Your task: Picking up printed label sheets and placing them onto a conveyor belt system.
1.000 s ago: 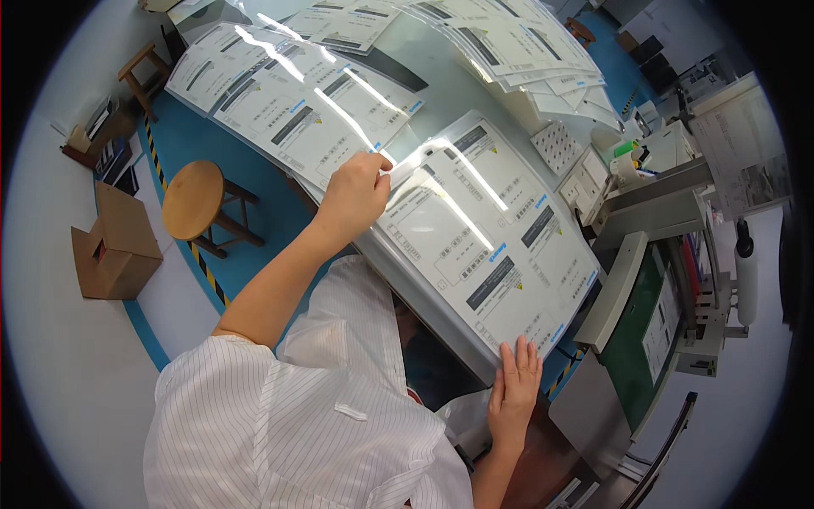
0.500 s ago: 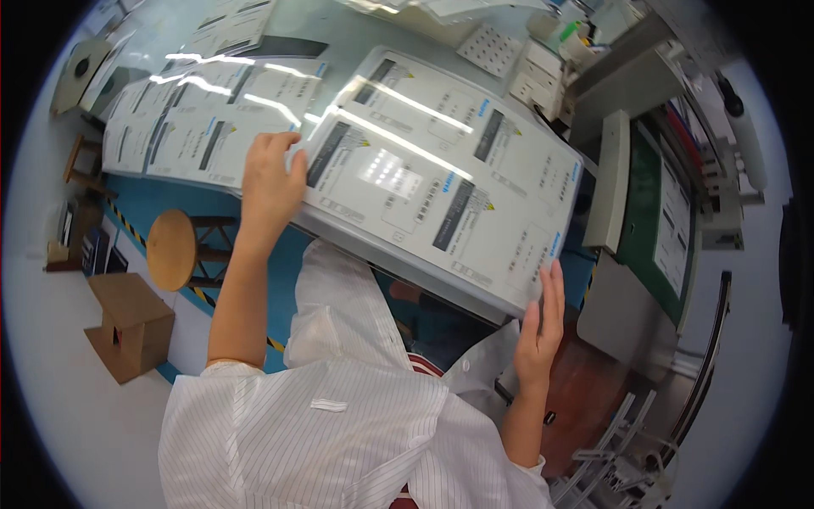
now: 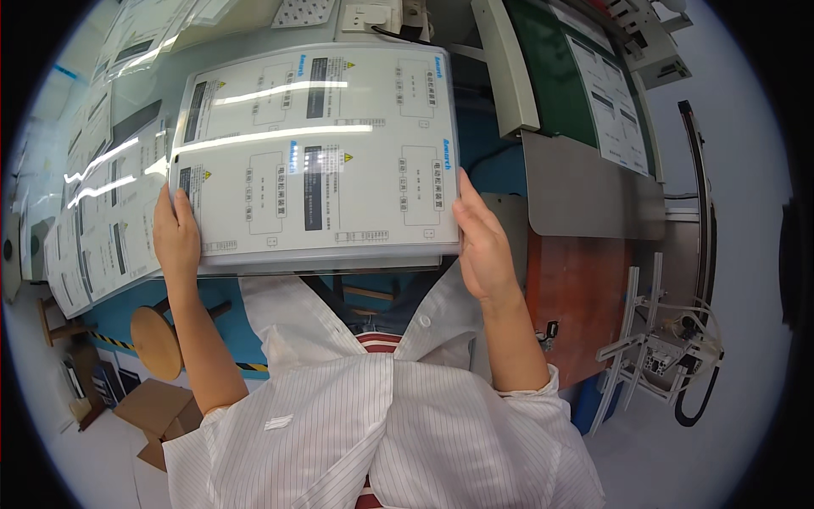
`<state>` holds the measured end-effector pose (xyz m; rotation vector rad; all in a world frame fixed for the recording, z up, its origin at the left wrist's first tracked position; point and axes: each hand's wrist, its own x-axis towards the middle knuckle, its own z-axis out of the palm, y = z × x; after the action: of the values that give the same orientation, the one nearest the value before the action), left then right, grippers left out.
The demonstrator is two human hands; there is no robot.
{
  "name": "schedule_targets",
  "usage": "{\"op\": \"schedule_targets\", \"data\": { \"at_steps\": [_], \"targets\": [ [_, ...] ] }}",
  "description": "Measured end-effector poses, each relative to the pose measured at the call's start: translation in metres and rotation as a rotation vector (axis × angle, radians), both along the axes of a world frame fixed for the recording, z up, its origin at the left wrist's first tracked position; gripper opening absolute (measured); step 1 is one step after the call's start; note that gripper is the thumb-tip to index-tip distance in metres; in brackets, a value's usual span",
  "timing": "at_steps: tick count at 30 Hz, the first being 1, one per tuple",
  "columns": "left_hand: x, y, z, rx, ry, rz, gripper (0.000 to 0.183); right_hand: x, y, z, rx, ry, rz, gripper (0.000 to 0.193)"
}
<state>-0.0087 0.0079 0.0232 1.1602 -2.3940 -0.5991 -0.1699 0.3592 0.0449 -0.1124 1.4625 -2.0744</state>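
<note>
Before me lies a stack of printed plastic sheets (image 3: 373,195), clear-topped, with black diagrams, dark label blocks and blue lettering. At its left edge, my left hand (image 3: 178,242) has its thumb on the rim and its fingers along the side. My right hand (image 3: 487,246) presses against the right edge, fingers stretched upward beside it. Between them both hands grip the stack from its two sides. The undersides of the fingers are hidden. More printed sheets (image 3: 106,220) lie on the table to the left, close to my left hand.
A machine with a green bed (image 3: 551,85) stands at the right, a printed sheet (image 3: 606,102) on it. A grey plate (image 3: 585,191) juts toward me. At the lower left are a round wooden stool (image 3: 157,343) and a cardboard box (image 3: 157,407). A metal frame (image 3: 632,339) stands lower right.
My view has turned rightward, and the stack now lies squarer before me. My left hand has come down from above the sheets to the left edge; my right hand has closed against the right edge.
</note>
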Motion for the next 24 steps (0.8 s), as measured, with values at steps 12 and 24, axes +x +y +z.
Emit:
{"op": "schedule_targets", "data": {
  "at_steps": [12, 24],
  "targets": [
    [0.014, -0.013, -0.014, -0.140, 0.000, -0.039, 0.045, -0.121, 0.102, -0.006, 0.483, 0.403, -0.365, 0.047],
    [0.014, -0.019, -0.021, -0.122, -0.010, -0.016, 0.047, -0.207, 0.184, -0.079, 1.687, 0.770, -0.558, 0.062]
  ]
}}
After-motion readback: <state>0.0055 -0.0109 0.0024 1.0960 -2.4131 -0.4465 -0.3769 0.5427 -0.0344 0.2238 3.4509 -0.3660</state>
